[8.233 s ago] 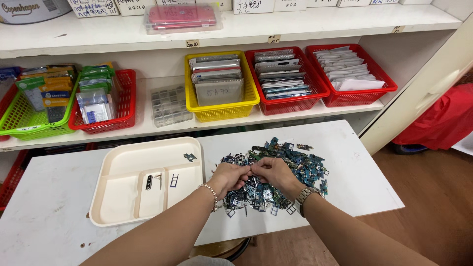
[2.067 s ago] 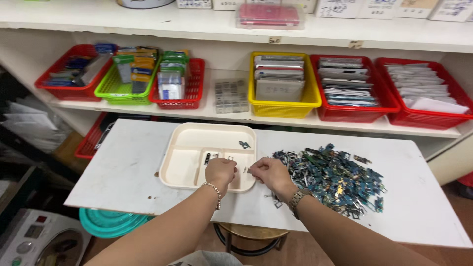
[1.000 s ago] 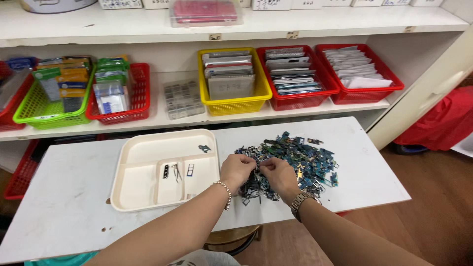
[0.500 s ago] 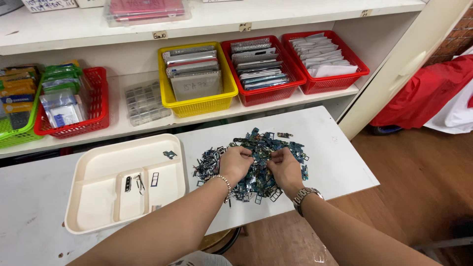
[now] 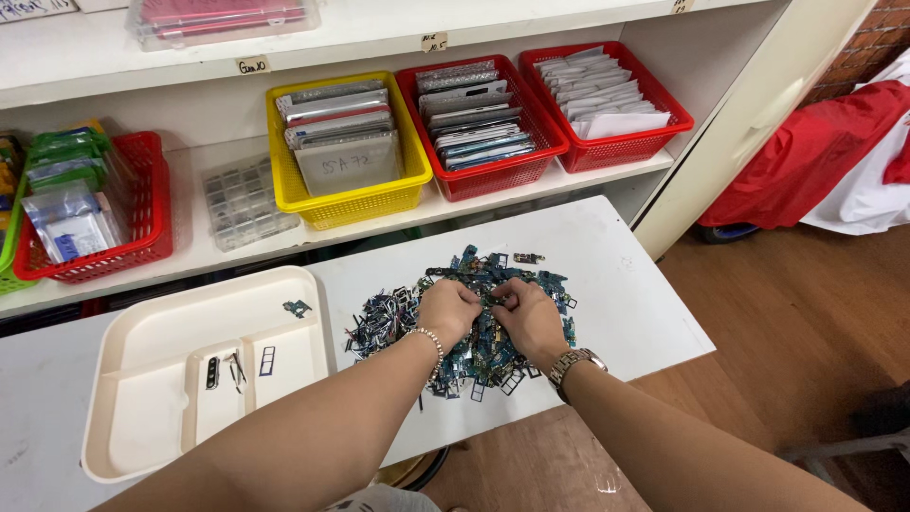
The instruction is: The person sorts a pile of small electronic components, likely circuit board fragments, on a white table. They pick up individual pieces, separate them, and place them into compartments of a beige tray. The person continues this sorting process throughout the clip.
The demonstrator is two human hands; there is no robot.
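A heap of small electronic parts (image 5: 403, 313), blue-green boards and dark metal frames, lies on the white table (image 5: 616, 284). My left hand (image 5: 447, 310) and my right hand (image 5: 527, 318) rest on top of the heap, fingertips meeting in the middle and curled over small pieces. What they pinch is too small to tell. A bracelet is on my left wrist, a watch on my right. Left of the heap sits a cream compartment tray (image 5: 142, 351) holding a few sorted parts (image 5: 234, 365) and one small board (image 5: 297, 307).
Behind the table runs a shelf with a yellow basket (image 5: 341, 152), two red baskets (image 5: 483, 118) of flat parts and packets, a clear organiser box (image 5: 242, 201) and a red basket (image 5: 90, 218) of bagged items. Red cloth (image 5: 806, 152) lies on the wooden floor at right.
Both hands came back from the tray to the heap and now dig in its middle. The view has swung right and closer.
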